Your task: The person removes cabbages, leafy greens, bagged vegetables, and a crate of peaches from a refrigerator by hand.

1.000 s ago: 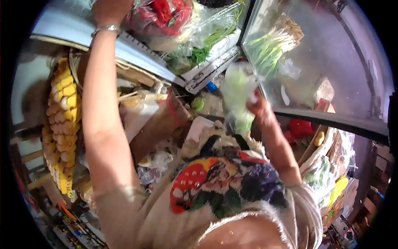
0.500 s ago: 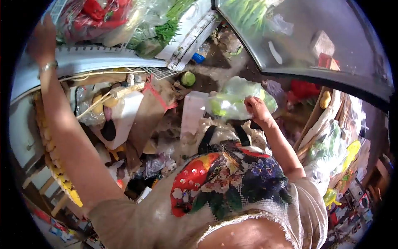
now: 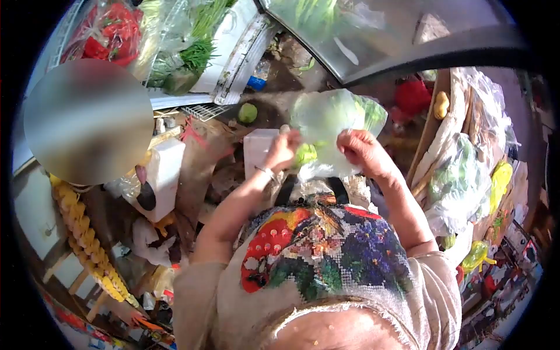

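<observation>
A clear plastic bag of leafy green vegetables (image 3: 326, 116) is in front of my chest. My right hand (image 3: 363, 150) is closed on the near right part of the bag, fingers curled into the plastic. At the bag's left edge is my left hand (image 3: 284, 150), its fingers curled together against the plastic and slightly smeared by motion. Beneath my left hand stands a white foam box (image 3: 256, 146).
An open glass door (image 3: 396, 35) spans the top right. Bagged red peppers (image 3: 114, 32) and bagged greens (image 3: 201, 52) sit at the upper left. A round green vegetable (image 3: 247, 113) lies on the floor. Bagged vegetables (image 3: 458, 181) are at right. A blurred disc hides part of the left.
My left hand has come down from the shelf at upper left to the bag's left edge. My right hand keeps hold of the bag. The view has shifted a little.
</observation>
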Demonstrator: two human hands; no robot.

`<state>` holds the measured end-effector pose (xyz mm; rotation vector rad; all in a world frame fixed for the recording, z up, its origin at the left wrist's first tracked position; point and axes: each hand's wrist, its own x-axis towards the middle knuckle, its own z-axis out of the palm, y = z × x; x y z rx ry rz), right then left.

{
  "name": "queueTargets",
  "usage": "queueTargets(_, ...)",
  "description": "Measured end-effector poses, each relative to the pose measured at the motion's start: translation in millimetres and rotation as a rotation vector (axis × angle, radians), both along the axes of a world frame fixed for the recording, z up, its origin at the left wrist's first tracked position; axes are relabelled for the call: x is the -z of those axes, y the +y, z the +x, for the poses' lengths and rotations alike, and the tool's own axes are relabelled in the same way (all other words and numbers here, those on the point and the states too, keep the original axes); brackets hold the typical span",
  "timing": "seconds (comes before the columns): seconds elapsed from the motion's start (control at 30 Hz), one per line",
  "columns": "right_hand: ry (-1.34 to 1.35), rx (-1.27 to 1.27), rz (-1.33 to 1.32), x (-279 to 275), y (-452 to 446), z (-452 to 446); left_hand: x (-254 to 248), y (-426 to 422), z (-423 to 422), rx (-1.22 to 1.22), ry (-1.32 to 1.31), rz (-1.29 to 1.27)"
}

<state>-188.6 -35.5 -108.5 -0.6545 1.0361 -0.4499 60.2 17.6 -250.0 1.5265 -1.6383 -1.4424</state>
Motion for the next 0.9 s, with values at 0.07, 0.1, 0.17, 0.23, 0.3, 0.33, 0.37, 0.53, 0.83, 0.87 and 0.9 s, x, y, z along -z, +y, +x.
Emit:
queueTargets(0.07, 0.016, 0.069, -0.059, -15.3, -5.0, -10.2, -42.4, -12.3, 14.4, -0.413, 0.381, 0.326)
queueTargets(0.1, 0.011, 0.135, -0.183, -20.5, -10.5, -21.6, -69.3, -27.0, 15.0, -0.439, 0.326, 0.257)
queueTargets(0.17, 0.037, 0.306, -0.195, -22.9, -16.1, -45.7, -104.2, -39.8, 36.0, -0.593, 0.536, 0.426)
queueTargets(0.23, 0.012, 0.371, -0.202, -23.3, -12.9, -64.7, -140.1, -42.0, 24.1, -0.557, 0.356, 0.463)
queueTargets(0.3, 0.034, 0.442, -0.212, -20.5, -0.8, -75.6, -154.8, -49.0, 16.4, -0.518, 0.447, 0.456)
queueTargets(0.33, 0.005, 0.507, -0.217, -17.4, 5.5, -81.0, -162.2, -48.4, 12.1, -0.493, 0.541, 0.454)
queueTargets(0.37, -0.025, 0.573, -0.232, -14.0, 8.5, -88.4, -171.0, -54.6, 7.3, -0.471, 0.573, 0.441)
queueTargets(0.53, -0.223, 0.872, -0.144, -10.5, 26.6, -102.0, -205.9, -80.3, 5.7, -0.333, 0.711, 0.458)
queueTargets(0.83, -0.508, 1.03, -0.393, -53.5, 60.8, -103.0, -260.9, -89.1, 0.6, -0.026, 0.82, 0.52)
queueTargets(0.87, -0.498, 1.092, -0.406, -60.5, 65.8, -103.3, -266.1, -89.3, -1.6, 0.015, 0.841, 0.502)
queueTargets(0.9, -0.487, 1.155, -0.418, -69.1, 70.8, -103.3, -271.2, -90.7, -2.5, 0.036, 0.854, 0.505)
